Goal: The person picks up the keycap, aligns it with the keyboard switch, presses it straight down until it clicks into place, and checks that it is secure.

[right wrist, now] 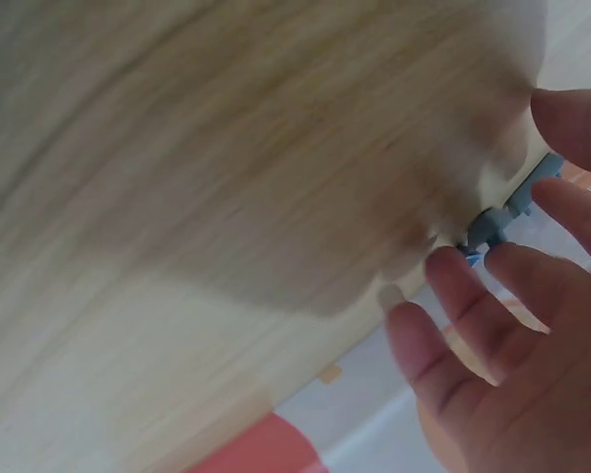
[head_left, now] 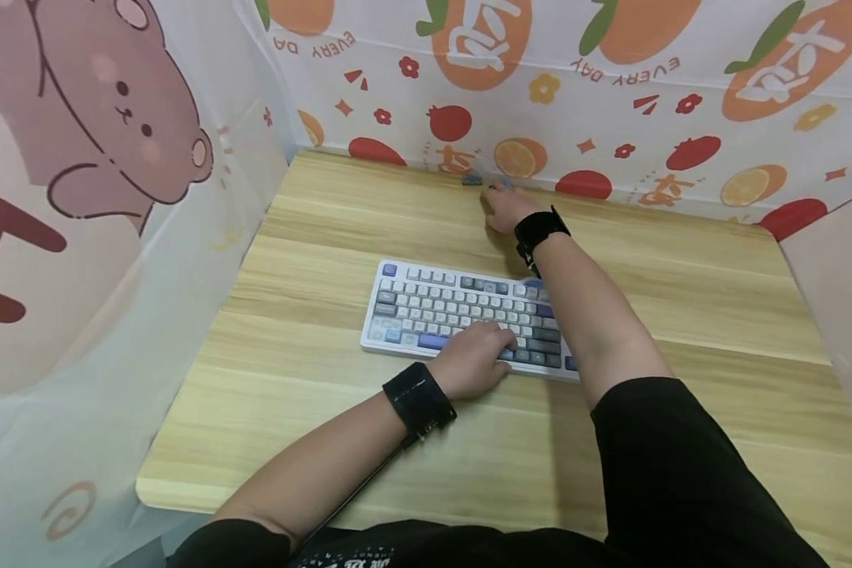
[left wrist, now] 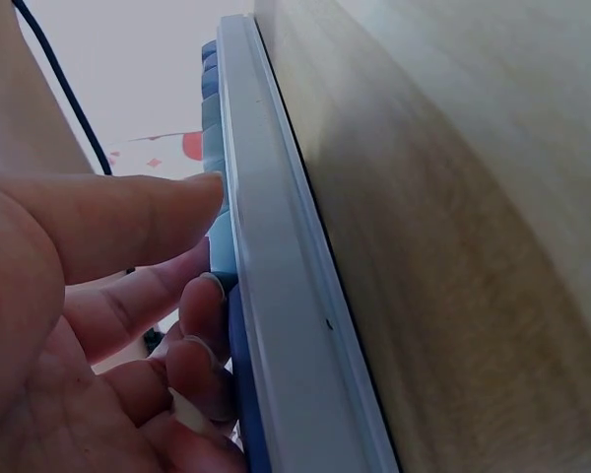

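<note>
A white-framed keyboard (head_left: 440, 308) with white, grey and purple keys lies on the wooden table. My left hand (head_left: 472, 359) rests on its front keys, right of the purple space bar. In the left wrist view, the thumb (left wrist: 167, 212) touches the frame's front edge and the other fingers bend over the keys. My right hand (head_left: 511, 209) reaches to the table's back edge, fingers loosely bent and apart. Small blue-grey keycap-like pieces (right wrist: 488, 227) lie right at its fingertips in the right wrist view. One such piece (head_left: 472, 180) shows left of that hand.
A white curtain (head_left: 412, 110) printed with fruit hangs along the table's back edge. Another curtain (head_left: 206, 197) with a bear print hangs at the left. The right forearm (head_left: 596, 308) passes over the keyboard's right end and hides part of it. Bare tabletop (head_left: 291, 268) shows around the keyboard.
</note>
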`<state>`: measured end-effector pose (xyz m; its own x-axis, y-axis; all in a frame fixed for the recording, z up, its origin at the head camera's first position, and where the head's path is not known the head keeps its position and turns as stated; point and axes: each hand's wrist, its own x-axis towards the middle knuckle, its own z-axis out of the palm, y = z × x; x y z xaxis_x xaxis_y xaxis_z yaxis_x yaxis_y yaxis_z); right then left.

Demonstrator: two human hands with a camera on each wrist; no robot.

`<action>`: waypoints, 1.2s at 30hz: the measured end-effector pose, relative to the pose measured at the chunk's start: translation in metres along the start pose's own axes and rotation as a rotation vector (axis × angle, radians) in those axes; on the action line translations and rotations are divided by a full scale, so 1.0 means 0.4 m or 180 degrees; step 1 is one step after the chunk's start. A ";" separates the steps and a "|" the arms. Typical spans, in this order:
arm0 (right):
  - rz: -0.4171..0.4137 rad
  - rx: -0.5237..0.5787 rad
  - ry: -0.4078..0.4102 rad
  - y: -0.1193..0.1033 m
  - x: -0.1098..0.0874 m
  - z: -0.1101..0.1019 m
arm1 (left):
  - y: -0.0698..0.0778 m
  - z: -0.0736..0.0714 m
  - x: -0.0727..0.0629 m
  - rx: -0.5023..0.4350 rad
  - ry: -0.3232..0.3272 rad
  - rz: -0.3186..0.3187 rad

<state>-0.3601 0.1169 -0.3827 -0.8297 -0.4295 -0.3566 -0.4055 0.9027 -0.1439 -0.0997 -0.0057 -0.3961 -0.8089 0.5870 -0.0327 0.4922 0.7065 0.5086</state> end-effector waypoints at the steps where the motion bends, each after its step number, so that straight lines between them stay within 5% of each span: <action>1: -0.0033 -0.0030 0.0080 0.004 -0.003 0.001 | 0.000 0.000 0.000 0.0005 0.0012 -0.0003; 6: -0.0271 -0.0111 0.0560 0.019 -0.022 0.010 | 0.004 0.000 0.004 -0.0024 0.0020 -0.0017; 11: -0.0468 0.0075 0.0541 0.021 -0.064 0.013 | 0.003 0.002 0.007 -0.0108 -0.0032 -0.0014; 19: -0.0986 0.1505 0.0493 0.012 -0.184 -0.003 | -0.013 -0.006 0.013 -0.0371 -0.0068 0.0000; 27: -0.1325 0.2953 0.0555 -0.012 -0.354 0.035 | -0.029 -0.031 0.015 -0.0983 -0.0194 -0.0139; 31: -0.1308 0.3310 0.0618 -0.026 -0.425 0.047 | -0.037 -0.039 0.023 -0.1113 -0.0202 -0.0139; 36: -0.1337 0.3270 0.0963 -0.038 -0.488 0.070 | -0.035 -0.059 0.027 -0.1477 0.0029 -0.0108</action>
<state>-0.1813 0.1876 -0.3370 -0.8176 -0.5644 0.1140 -0.2832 0.2217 -0.9331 -0.1229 -0.0184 -0.3832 -0.8258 0.5618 -0.0493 0.2713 0.4724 0.8386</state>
